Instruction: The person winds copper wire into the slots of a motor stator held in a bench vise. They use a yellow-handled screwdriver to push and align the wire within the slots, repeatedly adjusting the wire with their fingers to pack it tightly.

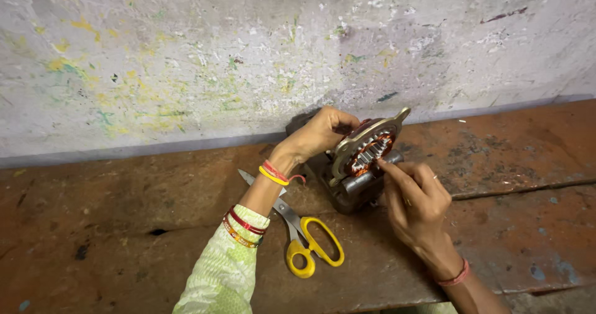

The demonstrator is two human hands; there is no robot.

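Head view, looking down at a worn, rust-brown metal workbench [509,165] set against a paint-spattered whitewashed wall [186,53]. My left hand [320,134] is clasped over the rear edge of a round grey metal motor stator with copper-red windings in its slots [365,155], thumb and fingers wrapped around the frame so that it stands tilted on the bench with its open face turned toward me; held this way, the slotted bore stays steady and in plain sight. My right hand [415,199] comes in from the near side, its fingers drawn together with the fingertips [386,165] pressed against the lower rim of the windings; whether anything thin is pinched between them I cannot tell. The stator rests on the bench just beside the wall, between my two hands, its pale mounting ear pointing up and to the right. A pair of scissors with yellow plastic handles and steel blades [304,236] lies flat on the bench under my left forearm, blades toward the stator, near enough to reach yet apart from both hands. Red and yellow bangles [273,174] circle my left wrist.
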